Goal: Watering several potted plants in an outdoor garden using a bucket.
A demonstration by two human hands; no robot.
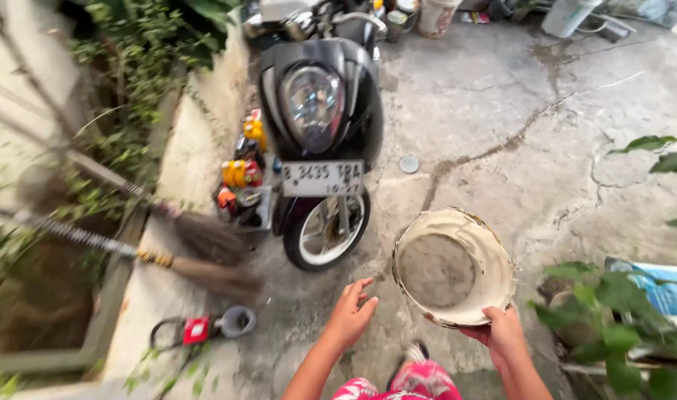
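My right hand [503, 333] grips the near rim of a worn, cream-coloured bucket [494, 259], tilted so its open mouth faces me; the inside is dirty grey and holds nothing that I can see. My left hand [351, 312] hangs free just left of the bucket, fingers loosely apart, holding nothing. Both hands are over cracked concrete floor [531, 133], a short way in front of a parked black scooter [320, 111].
Two brooms [205, 255] lean against a low wall at left, with bottles and cans [242, 174] beside the scooter's front wheel. A red tool with a grey cup [220, 324] lies near left. Potted green plants [612, 311] stand at right. Buckets sit far back.
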